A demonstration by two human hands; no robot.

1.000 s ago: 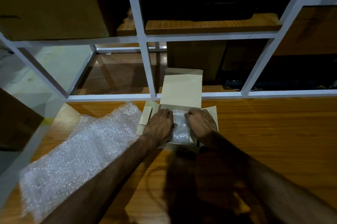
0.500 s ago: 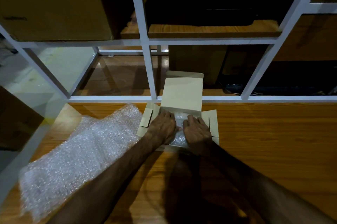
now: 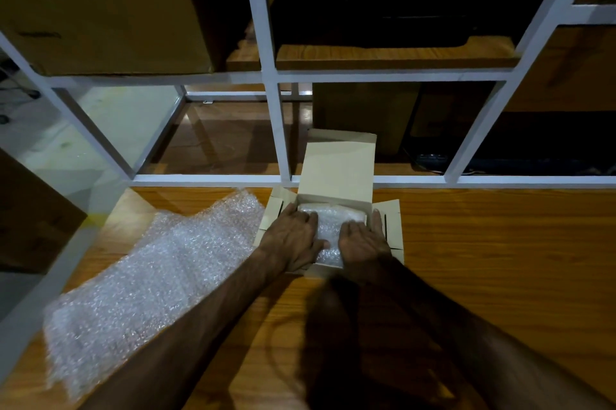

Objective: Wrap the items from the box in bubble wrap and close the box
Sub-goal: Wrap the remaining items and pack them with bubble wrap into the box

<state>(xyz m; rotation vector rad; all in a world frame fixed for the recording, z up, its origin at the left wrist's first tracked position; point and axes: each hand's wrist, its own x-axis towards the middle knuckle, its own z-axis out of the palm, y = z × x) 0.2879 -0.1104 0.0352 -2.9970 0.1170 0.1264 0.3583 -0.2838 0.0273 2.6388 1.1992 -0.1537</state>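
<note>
A wooden counter [image 3: 483, 242] fills the lower frame. Behind it a white shelf frame [image 3: 266, 76] holds wooden boards and a large cardboard carton [image 3: 100, 9], upper left. Light is dim.

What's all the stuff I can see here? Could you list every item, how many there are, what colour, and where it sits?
small box: one, pale tan card, on the table's far edge, lid standing up, side flaps spread out
wrapped bundle: one, clear-white bubble wrap, inside the small box; what it covers is hidden
bubble wrap sheet: one, clear-white, lying loose on the table left of the small box
table: one, orange-brown wood, under everything
shelf frame: one, white bars, behind the table
large cartons: at least two, brown, one on the upper left shelf, another at the left edge
left hand: flat on the bundle's left side
right hand: flat on the bundle's right side
</note>
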